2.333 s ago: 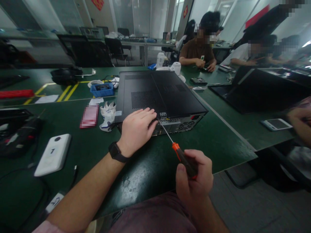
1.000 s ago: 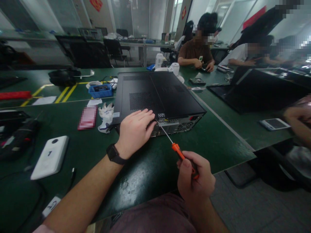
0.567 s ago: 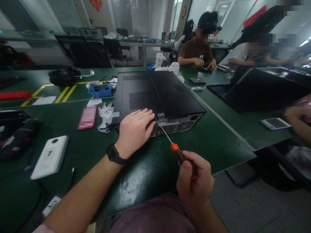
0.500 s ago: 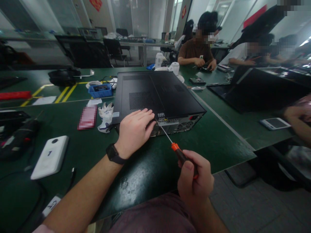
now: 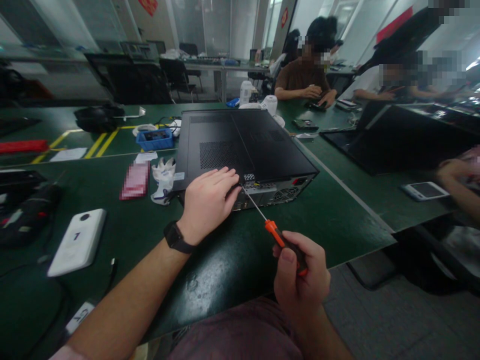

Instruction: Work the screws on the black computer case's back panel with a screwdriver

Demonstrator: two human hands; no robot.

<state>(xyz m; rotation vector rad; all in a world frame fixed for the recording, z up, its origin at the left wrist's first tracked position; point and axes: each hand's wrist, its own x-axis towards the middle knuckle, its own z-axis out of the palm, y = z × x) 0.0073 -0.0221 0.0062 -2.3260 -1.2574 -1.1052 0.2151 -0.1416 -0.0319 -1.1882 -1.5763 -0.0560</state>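
Green tabletop (image 5: 337, 225), black desktop PC case (image 5: 258, 132) at twelve o'clock | left hand (image 5: 208, 202) laid over its six-o'clock edge, not clasping | right hand (image 5: 303, 267) clamped around screwdriver (image 5: 275, 232), shaft toward eleven | case probably heavy, stiff, smooth: lift low by both sides; screwdriver likely light

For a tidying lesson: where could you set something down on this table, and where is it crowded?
Bare table shows between the computer case, screwdriver and pale seam, and between the left forearm and right hand. Left of the case is crowded: glove, blue bin, white block.
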